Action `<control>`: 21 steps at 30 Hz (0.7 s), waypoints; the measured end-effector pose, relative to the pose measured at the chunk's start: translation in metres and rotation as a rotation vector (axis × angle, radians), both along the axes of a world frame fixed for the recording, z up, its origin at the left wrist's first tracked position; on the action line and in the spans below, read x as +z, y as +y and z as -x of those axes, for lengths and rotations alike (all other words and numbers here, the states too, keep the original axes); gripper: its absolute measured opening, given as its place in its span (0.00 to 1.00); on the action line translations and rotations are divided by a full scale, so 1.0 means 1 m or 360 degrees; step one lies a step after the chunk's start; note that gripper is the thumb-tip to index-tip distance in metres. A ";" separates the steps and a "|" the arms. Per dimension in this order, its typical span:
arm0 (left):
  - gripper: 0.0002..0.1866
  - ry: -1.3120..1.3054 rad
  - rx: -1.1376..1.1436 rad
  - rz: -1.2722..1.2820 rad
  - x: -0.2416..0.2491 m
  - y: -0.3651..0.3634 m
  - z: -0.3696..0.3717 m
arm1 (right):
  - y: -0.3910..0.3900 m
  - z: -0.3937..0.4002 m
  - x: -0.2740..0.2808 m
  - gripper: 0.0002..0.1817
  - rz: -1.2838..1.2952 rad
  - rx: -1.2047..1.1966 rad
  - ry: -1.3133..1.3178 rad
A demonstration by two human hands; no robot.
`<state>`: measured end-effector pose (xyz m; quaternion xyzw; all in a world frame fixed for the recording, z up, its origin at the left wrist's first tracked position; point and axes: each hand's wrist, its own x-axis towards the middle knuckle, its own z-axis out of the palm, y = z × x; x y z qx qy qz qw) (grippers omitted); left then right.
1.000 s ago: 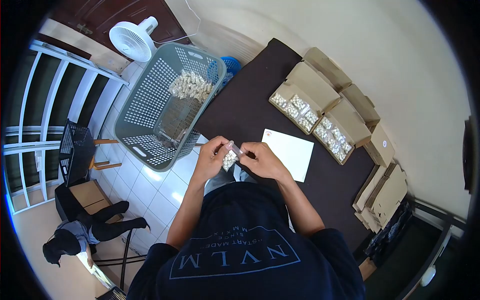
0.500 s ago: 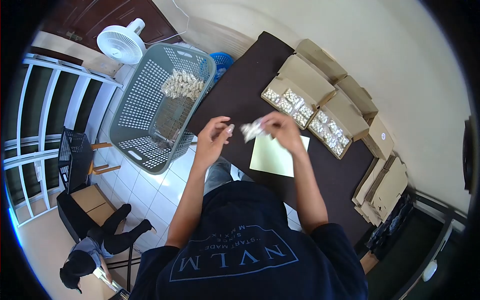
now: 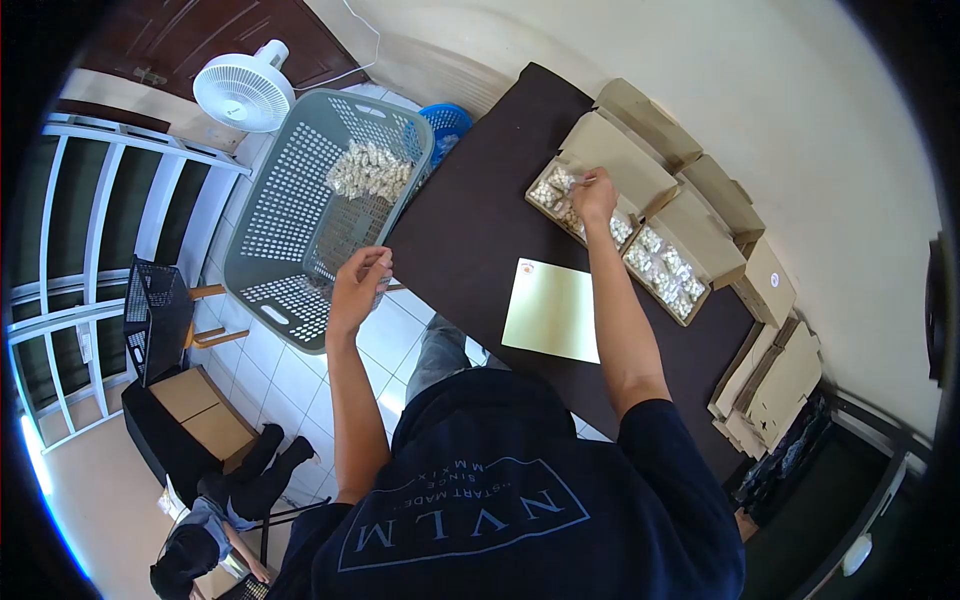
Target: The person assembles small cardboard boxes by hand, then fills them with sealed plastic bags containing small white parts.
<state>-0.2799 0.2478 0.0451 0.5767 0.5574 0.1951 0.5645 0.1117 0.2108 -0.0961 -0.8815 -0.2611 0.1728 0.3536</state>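
My right hand [image 3: 597,196] is over the left open cardboard box [image 3: 618,160], fingers pinched on a small clear packet [image 3: 580,184] of pale pieces, partly hidden by the fingers. Rows of similar packets [image 3: 556,190] lie in that box. My left hand [image 3: 358,287] is by the near rim of the grey-green laundry basket [image 3: 290,215], its fingers curled together. Something translucent shows under those fingers, too small to make out. Inside the basket, a heap of pale packets [image 3: 368,172] lies at the far end.
A second open box [image 3: 664,272] of packets stands to the right on the dark table [image 3: 470,200]. A pale yellow sheet [image 3: 550,312] lies nearer me. Flattened cardboard [image 3: 775,385] is stacked at the right. A fan [image 3: 243,92] and a seated person [image 3: 215,520] are at the left.
My right hand has carried the packet from above the yellow sheet up to the left box. My left hand has moved left to the basket rim. The seated person has shifted slightly.
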 end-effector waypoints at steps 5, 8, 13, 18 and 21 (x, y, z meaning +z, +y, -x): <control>0.17 0.0047 -0.0034 -0.0002 0.003 0.013 -0.016 | 0.000 0.025 0.037 0.12 -0.0009 -0.0083 -0.0334; 0.16 0.0031 -0.0152 -0.0007 -0.003 0.020 -0.036 | -0.004 0.019 0.017 0.11 -0.0002 0.0210 -0.0364; 0.15 0.0031 -0.0373 -0.0052 -0.011 0.015 -0.086 | -0.034 -0.008 0.038 0.08 -0.0216 0.0034 -0.0410; 0.12 -0.0092 -0.0953 -0.0245 -0.030 -0.035 -0.150 | -0.151 -0.083 0.087 0.10 -0.0404 -0.0664 -0.0647; 0.13 -0.0122 -0.1324 -0.0427 -0.046 -0.064 -0.198 | -0.230 -0.115 0.085 0.15 -0.0113 -0.1095 -0.0680</control>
